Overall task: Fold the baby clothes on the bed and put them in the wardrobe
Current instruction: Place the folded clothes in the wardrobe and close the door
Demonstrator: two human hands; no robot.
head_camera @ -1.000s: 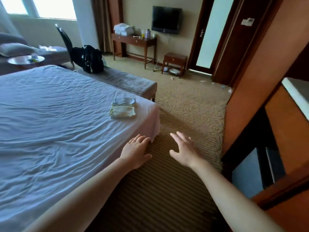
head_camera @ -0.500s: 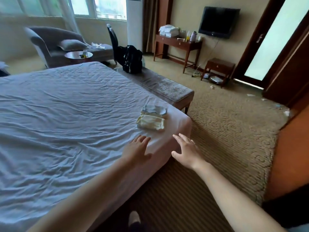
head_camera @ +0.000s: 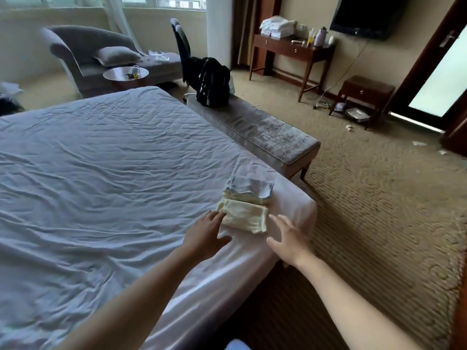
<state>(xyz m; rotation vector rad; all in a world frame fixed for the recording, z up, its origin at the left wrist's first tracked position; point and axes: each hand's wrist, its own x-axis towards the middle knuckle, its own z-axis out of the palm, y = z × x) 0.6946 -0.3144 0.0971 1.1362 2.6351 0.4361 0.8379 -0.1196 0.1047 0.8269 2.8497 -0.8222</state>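
Two folded baby garments lie near the right corner of the bed (head_camera: 101, 173). The nearer one is a pale yellow folded piece (head_camera: 243, 215); behind it sits a white and light-blue folded piece (head_camera: 250, 186) on top of another yellow layer. My left hand (head_camera: 204, 234) hovers over the sheet with straight fingers, its fingertips at the left end of the yellow piece. My right hand (head_camera: 289, 238) is spread open just right of that piece, over the bed's edge. Neither hand holds anything.
A grey upholstered bench (head_camera: 255, 132) stands at the foot of the bed with a black backpack (head_camera: 212, 82) on it. Patterned carpet (head_camera: 379, 210) stretches to the right. A wooden desk (head_camera: 293, 50), a small side table (head_camera: 364, 93) and a door (head_camera: 439, 79) stand at the far wall.
My view has swung left from the wardrobe side toward the bed. Both hands have moved forward over the bed corner and now flank the yellow folded piece.
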